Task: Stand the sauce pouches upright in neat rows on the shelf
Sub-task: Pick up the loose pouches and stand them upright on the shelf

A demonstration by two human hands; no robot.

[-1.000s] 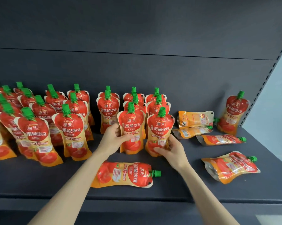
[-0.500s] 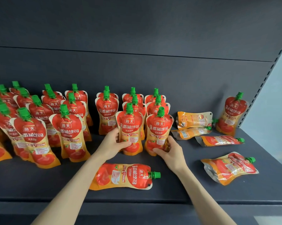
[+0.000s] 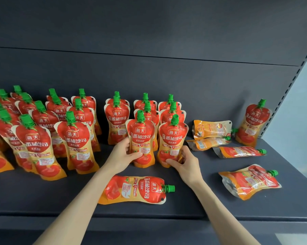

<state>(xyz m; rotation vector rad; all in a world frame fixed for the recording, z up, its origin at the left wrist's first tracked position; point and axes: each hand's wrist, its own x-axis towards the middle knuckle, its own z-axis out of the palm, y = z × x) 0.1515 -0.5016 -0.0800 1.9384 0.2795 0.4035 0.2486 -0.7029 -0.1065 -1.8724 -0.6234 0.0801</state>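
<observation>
Red sauce pouches (image 3: 75,138) are ranked upright on the dark shelf (image 3: 43,197). One front pouch (image 3: 142,135) is grasped by the left hand (image 3: 121,156)'s fingers, its neighbour (image 3: 173,138) by the right hand (image 3: 187,164)'s.

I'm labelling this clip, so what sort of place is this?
Likely a shop or stockroom display: a dark metal shelf with a slotted upright, holding rows of identical green-capped sauce pouches.
</observation>
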